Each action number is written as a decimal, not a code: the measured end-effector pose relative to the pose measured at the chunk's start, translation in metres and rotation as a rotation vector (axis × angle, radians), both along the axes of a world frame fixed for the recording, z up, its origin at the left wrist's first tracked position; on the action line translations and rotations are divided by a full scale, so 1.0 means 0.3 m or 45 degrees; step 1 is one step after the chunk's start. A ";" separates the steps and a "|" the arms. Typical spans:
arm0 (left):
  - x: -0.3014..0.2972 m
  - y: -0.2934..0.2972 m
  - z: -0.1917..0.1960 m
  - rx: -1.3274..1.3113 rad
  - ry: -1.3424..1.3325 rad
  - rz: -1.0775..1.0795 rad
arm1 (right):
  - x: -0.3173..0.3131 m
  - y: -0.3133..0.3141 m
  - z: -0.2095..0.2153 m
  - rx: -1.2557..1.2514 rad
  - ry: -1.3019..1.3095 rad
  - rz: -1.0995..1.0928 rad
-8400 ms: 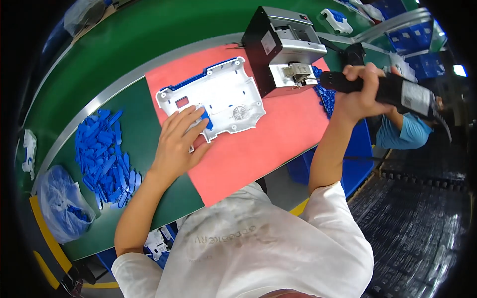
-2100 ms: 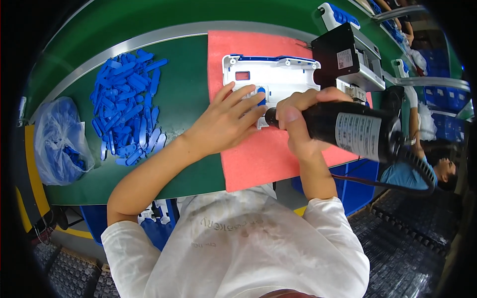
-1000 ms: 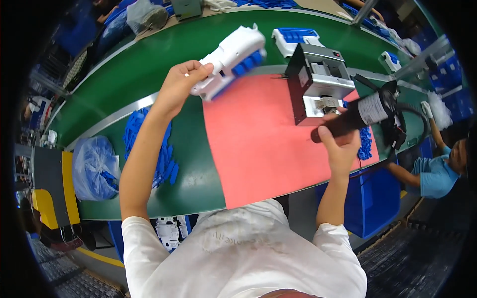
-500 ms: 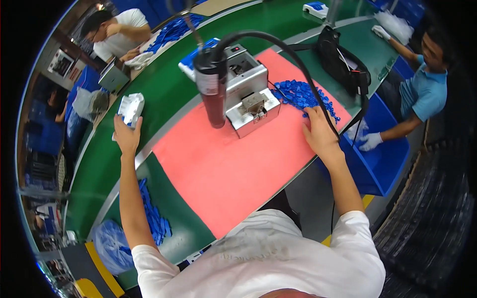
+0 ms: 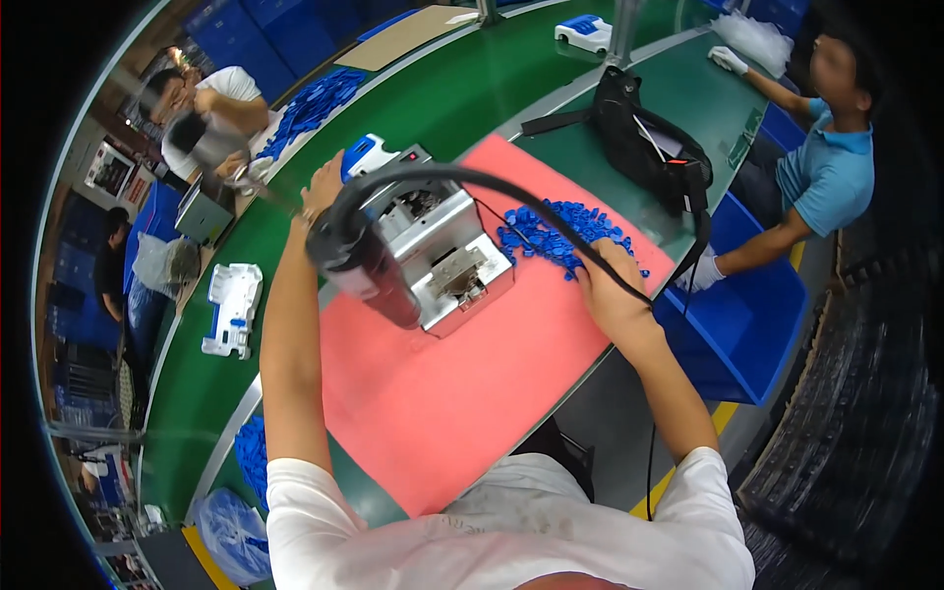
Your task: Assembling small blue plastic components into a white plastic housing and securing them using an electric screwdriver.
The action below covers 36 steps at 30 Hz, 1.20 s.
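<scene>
On the red mat (image 5: 462,393), right fingers (image 5: 590,270) touch blue parts (image 5: 551,231).

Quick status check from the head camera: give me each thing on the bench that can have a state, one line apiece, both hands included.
left hand: open, reaching toward white and blue housing, not gripping.
right hand: resting on pile of small blue parts; fingers hidden.
electric screwdriver: hanging free, unheld.
white plastic housing: lying on green belt, untouched.
black bag: lying open.
</scene>
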<state>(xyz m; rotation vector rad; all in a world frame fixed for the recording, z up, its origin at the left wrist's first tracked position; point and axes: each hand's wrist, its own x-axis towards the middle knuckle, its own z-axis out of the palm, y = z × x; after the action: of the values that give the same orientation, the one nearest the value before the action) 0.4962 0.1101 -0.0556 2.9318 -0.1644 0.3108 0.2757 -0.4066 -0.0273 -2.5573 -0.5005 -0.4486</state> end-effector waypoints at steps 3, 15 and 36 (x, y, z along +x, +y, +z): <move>0.026 -0.215 0.066 0.161 0.278 0.246 | 0.013 0.003 0.017 -0.043 0.069 -0.074; -0.138 -0.228 0.145 0.234 0.213 0.396 | 0.067 0.080 0.018 0.091 0.065 0.129; -0.868 -0.077 0.224 -2.573 -0.604 0.152 | -0.229 0.221 0.067 0.615 0.318 0.484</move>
<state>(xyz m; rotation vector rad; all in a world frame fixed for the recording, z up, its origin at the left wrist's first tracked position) 0.2359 0.0871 0.0115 0.8478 0.1890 0.6271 0.2069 -0.3402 -0.0071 -1.9616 -0.6725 -0.0915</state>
